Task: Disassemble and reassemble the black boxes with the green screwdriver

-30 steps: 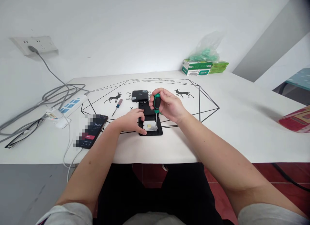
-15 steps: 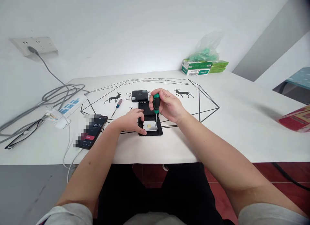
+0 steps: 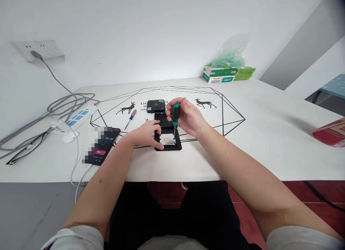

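My right hand (image 3: 188, 117) is closed round a green and black screwdriver (image 3: 175, 114), which points down with its tip at the right edge of a silver plate (image 3: 167, 139). That plate lies inside an opened black case (image 3: 176, 147) near the table's front. My left hand (image 3: 148, 134) grips the case's left side, thumb at the lower edge and fingers at the upper left. Directly behind the case is a flat black part (image 3: 163, 121). A smaller black box with labels (image 3: 156, 106) lies behind that part.
A second screwdriver (image 3: 130, 119) lies left of the case. Further left are a phone (image 3: 107, 146), a power strip (image 3: 82, 117), cables and glasses (image 3: 27, 149). Green and white boxes (image 3: 219, 72) stand at the back right, a red package (image 3: 330, 133) at the far right.
The screwdriver handle in my right hand has turned and tilted slightly. My left hand keeps its place on the case. The whole view has shifted very slightly.
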{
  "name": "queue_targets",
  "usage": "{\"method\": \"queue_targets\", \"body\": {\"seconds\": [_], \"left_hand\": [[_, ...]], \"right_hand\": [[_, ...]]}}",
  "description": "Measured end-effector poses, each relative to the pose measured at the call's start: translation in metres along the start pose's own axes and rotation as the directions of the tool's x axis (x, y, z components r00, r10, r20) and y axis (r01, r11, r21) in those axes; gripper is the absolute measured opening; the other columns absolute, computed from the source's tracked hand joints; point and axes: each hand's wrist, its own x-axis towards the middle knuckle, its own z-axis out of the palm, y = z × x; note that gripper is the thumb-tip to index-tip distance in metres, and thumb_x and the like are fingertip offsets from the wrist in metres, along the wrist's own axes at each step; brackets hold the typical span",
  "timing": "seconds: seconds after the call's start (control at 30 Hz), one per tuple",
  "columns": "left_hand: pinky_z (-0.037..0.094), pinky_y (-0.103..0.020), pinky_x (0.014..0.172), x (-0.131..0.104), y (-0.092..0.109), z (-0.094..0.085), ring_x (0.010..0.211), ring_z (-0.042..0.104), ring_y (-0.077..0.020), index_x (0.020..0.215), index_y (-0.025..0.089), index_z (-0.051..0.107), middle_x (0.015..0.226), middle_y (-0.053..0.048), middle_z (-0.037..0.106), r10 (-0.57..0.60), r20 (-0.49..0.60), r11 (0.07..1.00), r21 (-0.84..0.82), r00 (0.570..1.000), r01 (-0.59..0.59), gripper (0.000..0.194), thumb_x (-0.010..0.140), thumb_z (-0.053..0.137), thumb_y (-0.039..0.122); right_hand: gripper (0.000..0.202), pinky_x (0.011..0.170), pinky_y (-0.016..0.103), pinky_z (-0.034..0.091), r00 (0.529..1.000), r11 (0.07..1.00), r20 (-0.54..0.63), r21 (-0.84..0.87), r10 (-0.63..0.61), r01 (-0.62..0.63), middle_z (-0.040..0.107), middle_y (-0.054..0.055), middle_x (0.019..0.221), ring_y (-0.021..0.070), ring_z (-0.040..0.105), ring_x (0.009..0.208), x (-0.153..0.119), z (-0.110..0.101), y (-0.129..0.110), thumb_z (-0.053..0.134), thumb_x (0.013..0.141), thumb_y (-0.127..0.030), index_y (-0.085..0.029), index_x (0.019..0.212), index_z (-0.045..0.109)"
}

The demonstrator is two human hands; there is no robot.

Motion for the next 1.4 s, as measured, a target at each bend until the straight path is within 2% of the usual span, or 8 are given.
{"method": "queue_targets", "body": {"seconds": [0.13,0.4,0.6,0.9,1.03,1.13,1.27,1.4], "left_hand": [[0.037,-0.055,0.129,0.0001,-0.0012,0.0001,0.169,0.024,-0.041,0.112,0.028,0.066,0.184,-0.01,0.025,0.008,-0.001,1.0,0.005,1.0,-0.008,0.061,0.071,0.09,0.066],[0.038,-0.055,0.128,0.0015,-0.0025,0.0013,0.17,0.022,-0.0413,0.113,0.029,0.066,0.185,-0.009,0.023,0.003,0.005,1.0,0.004,1.0,-0.003,0.064,0.07,0.088,0.07],[0.038,-0.056,0.129,0.0001,-0.0012,0.0001,0.168,0.026,-0.0431,0.113,0.029,0.065,0.184,-0.007,0.026,-0.007,0.007,1.0,-0.003,1.0,0.007,0.062,0.07,0.089,0.068],[0.038,-0.054,0.128,0.0002,-0.0006,-0.0005,0.17,0.023,-0.0402,0.113,0.029,0.065,0.184,-0.01,0.026,-0.001,0.01,1.0,0.006,1.0,0.001,0.062,0.071,0.089,0.068],[0.038,-0.053,0.128,-0.0004,0.0002,-0.001,0.168,0.025,-0.0405,0.113,0.028,0.065,0.183,-0.009,0.029,0.003,0.005,1.0,0.007,1.0,-0.004,0.061,0.072,0.089,0.067],[0.039,-0.053,0.128,-0.0007,-0.0001,-0.0006,0.168,0.027,-0.0408,0.113,0.028,0.065,0.183,-0.009,0.029,0.005,0.007,1.0,0.006,1.0,-0.005,0.062,0.072,0.089,0.067],[0.039,-0.052,0.127,0.0005,-0.001,0.0004,0.168,0.025,-0.0398,0.113,0.027,0.065,0.182,-0.011,0.029,0.006,0.004,1.0,0.014,1.0,-0.006,0.061,0.073,0.088,0.066],[0.041,-0.053,0.125,0.0021,-0.0022,0.0013,0.168,0.025,-0.041,0.113,0.028,0.066,0.181,-0.009,0.033,0.016,-0.003,1.0,0.012,1.0,-0.016,0.06,0.072,0.088,0.066]], "right_hand": [[0.046,0.068,0.03,0.054,1.0,0.999,-0.017,-0.041,-0.012,0.012,0.064,-0.004,0.078,0.0139,0.061,0.072,-0.0012,-0.0025,0.0001,0.098,0.075,-0.058,-0.027,0.1,0.075],[0.046,0.068,0.034,0.059,0.999,1.0,0.022,0.015,0.023,-0.024,0.073,0.001,0.092,0.0167,0.066,0.076,-0.002,0.0027,-0.0029,0.085,0.086,-0.066,-0.026,0.104,0.072],[0.043,0.068,0.031,0.055,0.998,0.997,-0.039,-0.067,-0.05,0.048,0.063,-0.003,0.083,0.014,0.059,0.073,-0.0022,-0.0015,-0.0002,0.099,0.074,-0.056,-0.029,0.096,0.074],[0.047,0.068,0.03,0.056,0.999,0.999,-0.03,0.038,-0.022,0.023,0.071,0.0,0.093,0.0159,0.065,0.081,0.0002,0.0038,0.0023,0.085,0.086,-0.07,-0.028,0.103,0.073],[0.046,0.066,0.026,0.052,0.996,0.998,-0.071,-0.024,-0.06,0.058,0.063,-0.005,0.09,0.0108,0.058,0.074,0.0005,0.0002,0.0037,0.103,0.07,-0.05,-0.028,0.096,0.072],[0.039,0.067,0.027,0.051,0.995,0.997,-0.079,-0.052,-0.054,0.05,0.061,-0.005,0.084,0.0111,0.055,0.071,0.0,-0.0017,0.0012,0.1,0.071,-0.038,-0.028,0.1,0.076],[0.037,0.078,0.034,0.057,0.999,1.0,-0.051,-0.011,-0.008,0.007,0.074,0.001,0.097,0.0189,0.066,0.088,-0.0006,0.0008,-0.0022,0.087,0.079,-0.04,-0.029,0.113,0.077],[0.036,0.083,0.039,0.059,0.998,0.999,-0.061,-0.047,0.0,-0.002,0.076,0.005,0.105,0.023,0.069,0.097,-0.0001,0.0024,-0.0006,0.082,0.085,-0.056,-0.028,0.107,0.075]]}}
